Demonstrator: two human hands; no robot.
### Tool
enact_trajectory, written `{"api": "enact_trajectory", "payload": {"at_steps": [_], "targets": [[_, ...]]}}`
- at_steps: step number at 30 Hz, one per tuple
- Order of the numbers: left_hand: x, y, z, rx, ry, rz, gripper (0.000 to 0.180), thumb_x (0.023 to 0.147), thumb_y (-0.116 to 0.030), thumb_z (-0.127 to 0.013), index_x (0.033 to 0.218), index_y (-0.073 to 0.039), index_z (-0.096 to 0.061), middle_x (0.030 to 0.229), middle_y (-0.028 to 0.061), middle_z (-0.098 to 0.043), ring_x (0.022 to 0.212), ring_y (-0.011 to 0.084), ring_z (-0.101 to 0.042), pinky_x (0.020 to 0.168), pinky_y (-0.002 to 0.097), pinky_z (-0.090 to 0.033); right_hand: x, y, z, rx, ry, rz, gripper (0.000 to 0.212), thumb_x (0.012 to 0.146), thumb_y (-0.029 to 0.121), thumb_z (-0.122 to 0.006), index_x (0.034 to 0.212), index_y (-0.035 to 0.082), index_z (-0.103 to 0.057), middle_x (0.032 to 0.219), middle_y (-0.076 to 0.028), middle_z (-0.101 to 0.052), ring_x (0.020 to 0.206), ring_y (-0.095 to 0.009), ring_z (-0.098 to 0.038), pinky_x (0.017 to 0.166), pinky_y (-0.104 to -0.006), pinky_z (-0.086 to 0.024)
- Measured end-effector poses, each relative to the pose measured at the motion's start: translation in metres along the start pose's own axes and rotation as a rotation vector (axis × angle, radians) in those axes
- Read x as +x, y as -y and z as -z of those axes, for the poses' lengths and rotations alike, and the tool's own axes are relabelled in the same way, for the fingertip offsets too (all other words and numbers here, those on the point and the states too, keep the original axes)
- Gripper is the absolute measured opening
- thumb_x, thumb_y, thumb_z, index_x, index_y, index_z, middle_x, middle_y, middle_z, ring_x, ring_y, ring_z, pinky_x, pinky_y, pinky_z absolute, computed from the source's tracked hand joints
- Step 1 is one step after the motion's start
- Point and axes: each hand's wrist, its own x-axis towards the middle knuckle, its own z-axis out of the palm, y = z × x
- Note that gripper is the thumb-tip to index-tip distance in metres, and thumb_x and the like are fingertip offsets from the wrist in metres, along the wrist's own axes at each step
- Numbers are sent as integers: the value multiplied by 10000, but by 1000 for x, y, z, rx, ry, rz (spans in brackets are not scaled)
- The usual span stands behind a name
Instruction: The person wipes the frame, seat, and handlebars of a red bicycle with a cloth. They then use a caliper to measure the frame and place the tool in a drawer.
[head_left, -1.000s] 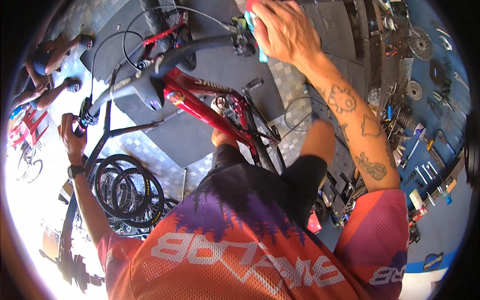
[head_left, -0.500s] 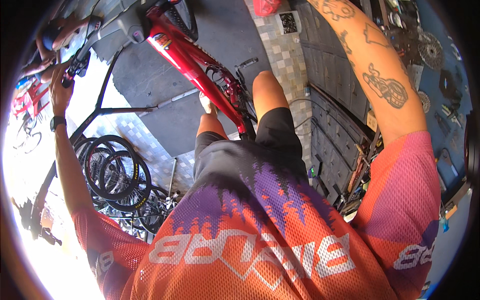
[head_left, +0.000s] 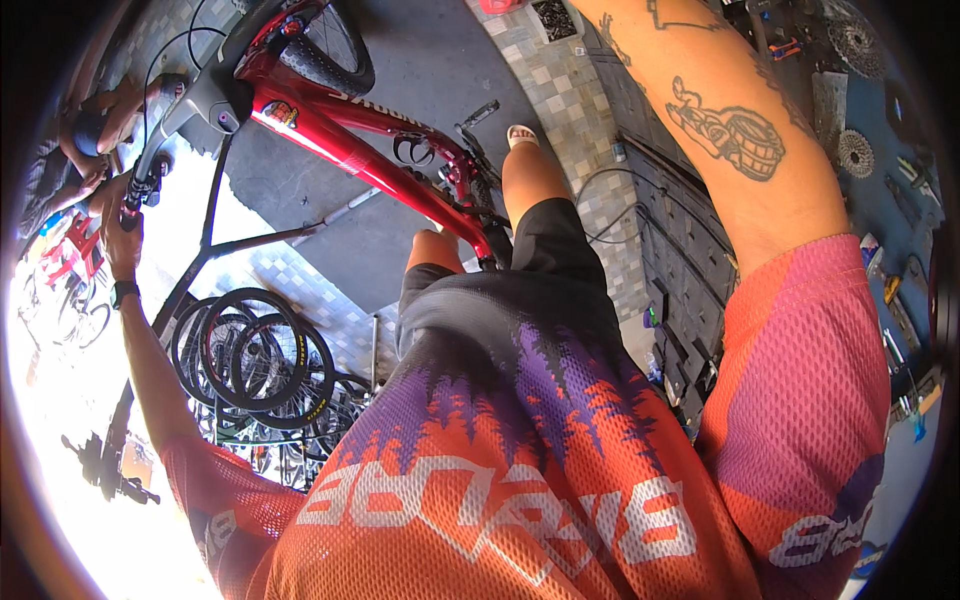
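Note:
My left hand (head_left: 122, 232) is closed round the grip at the left end of the handlebar (head_left: 178, 118) of a red mountain bike. I stand astride its glossy red frame (head_left: 345, 150), with one leg on each side. A pedal (head_left: 478, 113) sticks out near my right knee. My right forearm (head_left: 740, 130) stretches up past the top edge of the head view, so the right hand is out of sight.
Several black tyres (head_left: 300, 370) hang at the left. Another person (head_left: 95, 130) is at the far left. Metal drawers (head_left: 675, 240) stand on the right, beside a blue panel (head_left: 905, 250) with tools. A wheel (head_left: 335, 60) shows beyond the red frame.
The bike and handlebar have shifted left in view. My left hand stays on the grip. My right forearm has moved up and left, and my right shoe now shows.

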Motion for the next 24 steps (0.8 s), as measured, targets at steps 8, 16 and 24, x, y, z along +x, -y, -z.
{"api": "enact_trajectory", "payload": {"at_steps": [8,16,24], "targets": [[1,2,-3,-4,-48,-75,574,849,-116,-714,1397,2,-589,1427,292,-561,1343,449,-529,1117,488,-441,1,5,-3,-18,-24,37,309,956,367,-522,953,106,-688,793,-179,-743,709,-386,-733,681,-524,-583],[-1,-14,-2,-71,-60,-69,533,813,-66,-717,1335,-12,-624,1238,234,-630,1130,417,-625,959,464,-503,5,15,-22,44,-131,58,279,941,332,-560,886,84,-676,732,-205,-718,684,-411,-718,639,-531,-572],[3,-20,6,-158,-96,-172,521,806,-71,-729,1319,-55,-640,1080,159,-653,950,338,-657,837,442,-524,2,24,-31,94,-201,60,267,947,317,-587,815,95,-656,663,-161,-683,693,-389,-709,647,-510,-560]]}}
